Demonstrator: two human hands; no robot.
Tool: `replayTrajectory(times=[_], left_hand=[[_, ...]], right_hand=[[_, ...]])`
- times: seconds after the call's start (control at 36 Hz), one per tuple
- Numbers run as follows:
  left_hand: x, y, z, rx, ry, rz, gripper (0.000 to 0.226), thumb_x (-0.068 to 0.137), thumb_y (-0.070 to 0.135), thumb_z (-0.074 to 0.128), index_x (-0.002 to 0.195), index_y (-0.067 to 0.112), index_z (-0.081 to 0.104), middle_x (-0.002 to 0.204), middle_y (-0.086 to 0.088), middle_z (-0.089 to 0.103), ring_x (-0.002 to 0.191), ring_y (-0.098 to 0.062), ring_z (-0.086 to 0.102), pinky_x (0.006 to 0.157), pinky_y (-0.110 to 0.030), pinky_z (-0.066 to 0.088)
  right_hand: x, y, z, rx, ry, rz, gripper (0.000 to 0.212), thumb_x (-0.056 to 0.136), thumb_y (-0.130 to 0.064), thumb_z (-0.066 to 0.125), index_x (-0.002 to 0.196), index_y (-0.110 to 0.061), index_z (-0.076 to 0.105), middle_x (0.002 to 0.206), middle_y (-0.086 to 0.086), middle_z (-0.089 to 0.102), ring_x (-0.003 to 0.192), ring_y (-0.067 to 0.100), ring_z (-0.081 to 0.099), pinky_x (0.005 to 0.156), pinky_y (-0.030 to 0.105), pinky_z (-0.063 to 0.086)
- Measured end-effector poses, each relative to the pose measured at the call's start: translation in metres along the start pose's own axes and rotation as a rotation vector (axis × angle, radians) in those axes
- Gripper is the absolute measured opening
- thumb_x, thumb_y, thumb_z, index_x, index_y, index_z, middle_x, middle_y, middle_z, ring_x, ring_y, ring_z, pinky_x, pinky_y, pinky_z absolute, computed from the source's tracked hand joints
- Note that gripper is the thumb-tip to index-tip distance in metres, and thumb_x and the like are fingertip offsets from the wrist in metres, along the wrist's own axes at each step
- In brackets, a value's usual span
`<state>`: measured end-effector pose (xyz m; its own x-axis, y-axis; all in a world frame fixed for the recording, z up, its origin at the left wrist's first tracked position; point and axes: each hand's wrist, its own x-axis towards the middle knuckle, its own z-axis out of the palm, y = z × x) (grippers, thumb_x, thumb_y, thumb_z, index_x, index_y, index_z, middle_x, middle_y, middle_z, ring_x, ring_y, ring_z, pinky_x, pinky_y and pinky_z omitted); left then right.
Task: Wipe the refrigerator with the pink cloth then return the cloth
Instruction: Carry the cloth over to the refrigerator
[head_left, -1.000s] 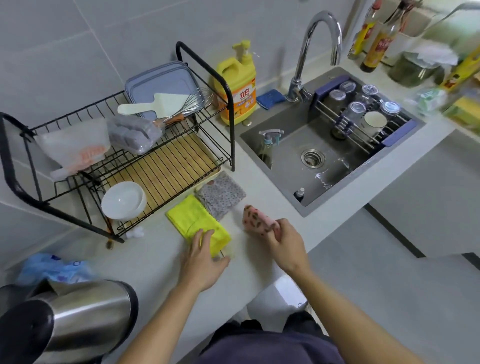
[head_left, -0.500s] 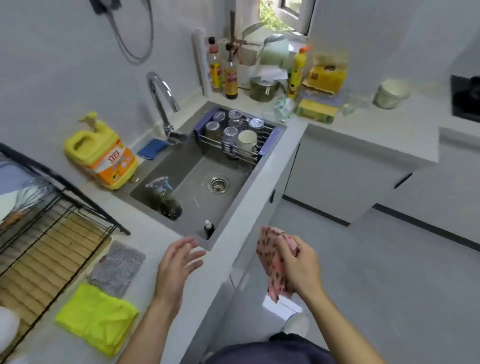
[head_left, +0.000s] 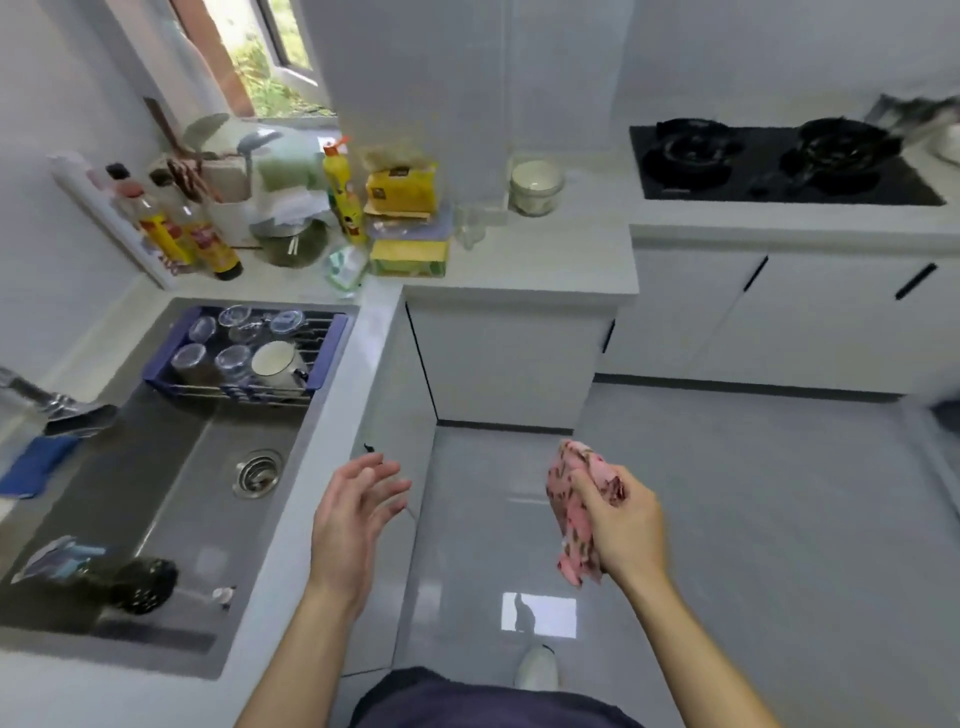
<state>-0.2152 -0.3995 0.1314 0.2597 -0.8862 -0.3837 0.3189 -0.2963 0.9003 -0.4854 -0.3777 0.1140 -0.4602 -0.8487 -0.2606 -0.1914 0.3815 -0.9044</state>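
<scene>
The right hand (head_left: 623, 525) clutches the crumpled pink spotted cloth (head_left: 574, 509) above the grey floor; the empty left hand (head_left: 353, 514) hangs with fingers spread beside the white counter edge (head_left: 332, 415).

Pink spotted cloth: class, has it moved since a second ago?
Yes. Gripped by the right hand, the pink spotted cloth has left the counter beside the grey sink and now hangs right of it, over the floor.

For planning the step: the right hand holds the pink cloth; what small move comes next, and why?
Probably turn from the sink to find the refrigerator: the right hand grips the pink cloth, the left hand is free, no refrigerator is in view.
</scene>
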Motion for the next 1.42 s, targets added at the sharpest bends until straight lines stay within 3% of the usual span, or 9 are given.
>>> replayTrajectory(times=[0.08, 0.19, 0.33, 0.47, 0.64, 0.75, 0.86, 1.06, 1.42], left_hand=[[0.013, -0.005, 0.025, 0.089, -0.038, -0.040, 0.022, 0.107, 0.015, 0.052, 0.124, 0.007, 0.065, 0.114, -0.016, 0.073, 0.100, -0.029, 0.072, 0.090, -0.042, 0.055], [0.031, -0.009, 0.055, 0.182, -0.111, -0.080, 0.022, 0.107, 0.012, 0.050, 0.122, 0.006, 0.066, 0.113, -0.016, 0.074, 0.096, -0.026, 0.073, 0.087, -0.039, 0.057], [0.066, -0.012, 0.097, 0.191, -0.203, -0.074, 0.022, 0.106, 0.006, 0.050, 0.120, 0.004, 0.066, 0.109, -0.014, 0.075, 0.091, -0.025, 0.073, 0.080, -0.031, 0.063], [0.120, -0.011, 0.147, 0.283, -0.348, -0.095, 0.024, 0.107, 0.008, 0.048, 0.122, 0.005, 0.066, 0.110, -0.013, 0.075, 0.094, -0.025, 0.072, 0.080, -0.029, 0.063], [0.185, -0.003, 0.218, 0.410, -0.507, -0.134, 0.022, 0.107, 0.006, 0.048, 0.118, 0.005, 0.067, 0.109, -0.014, 0.075, 0.090, -0.022, 0.073, 0.080, -0.032, 0.061], [0.219, 0.000, 0.265, 0.471, -0.623, -0.144, 0.022, 0.107, 0.007, 0.049, 0.116, 0.007, 0.069, 0.108, -0.012, 0.076, 0.092, -0.023, 0.073, 0.087, -0.039, 0.056], [0.242, 0.003, 0.308, 0.525, -0.734, -0.158, 0.021, 0.107, 0.009, 0.051, 0.117, 0.007, 0.069, 0.108, -0.010, 0.077, 0.097, -0.027, 0.072, 0.089, -0.039, 0.055], [0.256, -0.005, 0.379, 0.581, -0.877, -0.118, 0.020, 0.106, 0.009, 0.052, 0.115, 0.009, 0.070, 0.109, -0.013, 0.076, 0.095, -0.027, 0.071, 0.088, -0.040, 0.055], [0.228, -0.044, 0.506, 0.652, -1.058, -0.181, 0.018, 0.102, 0.009, 0.061, 0.117, 0.009, 0.072, 0.109, -0.012, 0.077, 0.098, -0.027, 0.074, 0.088, -0.039, 0.056]], right_hand=[[0.014, 0.001, -0.017, 0.013, 0.040, 0.056, 0.027, 0.094, -0.050, 0.074, 0.078, -0.028, 0.075, 0.072, -0.016, 0.074, 0.076, 0.007, 0.072, 0.072, 0.031, 0.055], [0.031, 0.003, -0.035, 0.026, 0.094, 0.122, 0.025, 0.099, -0.041, 0.067, 0.081, -0.025, 0.072, 0.071, -0.013, 0.072, 0.068, -0.002, 0.066, 0.060, 0.019, 0.051], [0.055, 0.008, -0.051, 0.052, 0.182, 0.188, 0.027, 0.102, -0.037, 0.064, 0.082, -0.022, 0.074, 0.074, -0.011, 0.074, 0.075, 0.005, 0.070, 0.062, 0.025, 0.049], [0.083, 0.005, -0.061, 0.089, 0.312, 0.221, 0.027, 0.103, -0.033, 0.065, 0.077, -0.031, 0.071, 0.062, -0.022, 0.069, 0.062, -0.016, 0.063, 0.050, 0.006, 0.042], [0.130, -0.017, -0.062, 0.138, 0.436, 0.279, 0.021, 0.100, -0.039, 0.066, 0.081, -0.033, 0.071, 0.065, -0.030, 0.070, 0.064, -0.015, 0.065, 0.064, 0.023, 0.048], [0.157, -0.024, -0.068, 0.132, 0.531, 0.311, 0.019, 0.098, -0.041, 0.069, 0.086, -0.028, 0.077, 0.072, -0.021, 0.075, 0.067, -0.006, 0.070, 0.072, 0.029, 0.057], [0.170, -0.026, -0.074, 0.109, 0.662, 0.346, 0.039, 0.099, -0.040, 0.069, 0.084, -0.006, 0.078, 0.073, 0.007, 0.076, 0.074, 0.022, 0.074, 0.071, 0.039, 0.059], [0.184, -0.026, -0.092, 0.150, 0.839, 0.381, 0.055, 0.100, -0.045, 0.066, 0.077, 0.005, 0.069, 0.072, 0.020, 0.070, 0.067, 0.032, 0.069, 0.062, 0.041, 0.055], [0.225, -0.005, -0.183, 0.191, 1.004, 0.440, 0.060, 0.099, -0.051, 0.065, 0.078, 0.004, 0.070, 0.073, 0.019, 0.071, 0.074, 0.037, 0.070, 0.068, 0.048, 0.057]])
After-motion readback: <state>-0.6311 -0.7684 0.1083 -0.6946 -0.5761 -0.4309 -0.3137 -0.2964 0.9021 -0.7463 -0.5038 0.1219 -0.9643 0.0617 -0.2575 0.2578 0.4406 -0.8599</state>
